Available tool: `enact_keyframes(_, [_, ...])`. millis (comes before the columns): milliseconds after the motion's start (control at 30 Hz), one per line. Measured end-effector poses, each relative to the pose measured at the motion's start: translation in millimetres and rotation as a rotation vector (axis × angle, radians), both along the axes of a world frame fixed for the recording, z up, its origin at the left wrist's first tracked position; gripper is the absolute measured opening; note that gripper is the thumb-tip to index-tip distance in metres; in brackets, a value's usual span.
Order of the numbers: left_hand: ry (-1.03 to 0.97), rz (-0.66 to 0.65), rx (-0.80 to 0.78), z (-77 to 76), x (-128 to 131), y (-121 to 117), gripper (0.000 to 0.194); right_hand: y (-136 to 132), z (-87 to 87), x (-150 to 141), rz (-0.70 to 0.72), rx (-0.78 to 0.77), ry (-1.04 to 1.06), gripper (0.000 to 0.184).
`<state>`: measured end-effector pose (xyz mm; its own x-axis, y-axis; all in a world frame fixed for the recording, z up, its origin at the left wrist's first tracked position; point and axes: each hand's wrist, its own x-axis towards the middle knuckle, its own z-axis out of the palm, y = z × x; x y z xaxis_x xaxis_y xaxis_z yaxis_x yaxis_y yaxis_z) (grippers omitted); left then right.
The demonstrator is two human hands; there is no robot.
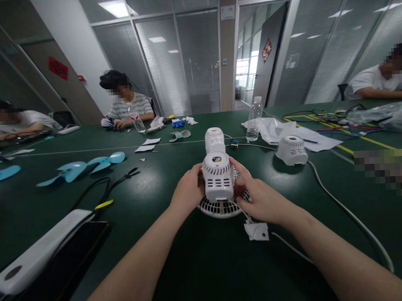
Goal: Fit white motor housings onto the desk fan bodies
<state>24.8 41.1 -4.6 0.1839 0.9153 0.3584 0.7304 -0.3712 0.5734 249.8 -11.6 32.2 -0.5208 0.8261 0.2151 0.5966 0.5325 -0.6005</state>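
Between my two hands is a white slotted fan motor housing (218, 178), its rounded vented top facing up. The fingers of my left hand (189, 186) are closed on its left side. My right hand (252, 192) grips the right side, thumb near the top and fingers partly hidden behind it. Underneath lies a round white fan grille (222, 209). A second white vented housing (214, 139) stands just behind. Close to my right wrist, a small white plate with a hole (257, 232) lies on the table beside a thin cable.
Light-blue fan blades (72, 171) lie to the left, near a white power strip (42, 250) and a dark phone (59, 272). At right are another white housing (291, 151) with a cord, a water bottle (254, 119) and papers (320, 138). Other people sit around the table.
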Motion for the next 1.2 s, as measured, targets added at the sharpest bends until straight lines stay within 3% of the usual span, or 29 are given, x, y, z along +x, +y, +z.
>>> enact_keyframes(133, [-0.097, 0.01, -0.062, 0.1, -2, 1, 0.031, -3, 0.7, -3, 0.049, -0.061, 0.026, 0.103])
enact_keyframes(267, [-0.007, 0.02, 0.01, 2.7, -6, 5, 0.021, -6, -0.5, -6, 0.04, -0.081, 0.039, 0.101])
enact_keyframes(533, [-0.084, 0.01, -0.044, 4.3, -10, 7, 0.036, -8, -0.1, -7, 0.02, -0.031, 0.019, 0.098])
enact_keyframes(733, [-0.176, -0.031, -0.118, 4.9, -8, 7, 0.035, -6, -1.9, -10, -0.006, 0.061, 0.03, 0.086])
enact_keyframes(900, [-0.158, -0.15, -0.16, 6.9, -2, -1, 0.051, -5, -2.2, -6, -0.103, 0.146, 0.119, 0.066])
enact_keyframes(1067, [-0.054, -0.221, -0.173, 9.6, 1, -6, 0.064, -1, -5.0, 1, -0.306, 0.438, 0.241, 0.035])
enact_keyframes(1133, [-0.025, -0.25, -0.173, 10.9, 1, -8, 0.072, 3, -5.7, 4, -0.405, 0.549, 0.256, 0.034])
enact_keyframes(1200, [-0.019, -0.286, -0.19, 13.1, 1, -12, 0.078, 9, -7.5, 7, -0.455, 0.566, 0.252, 0.047])
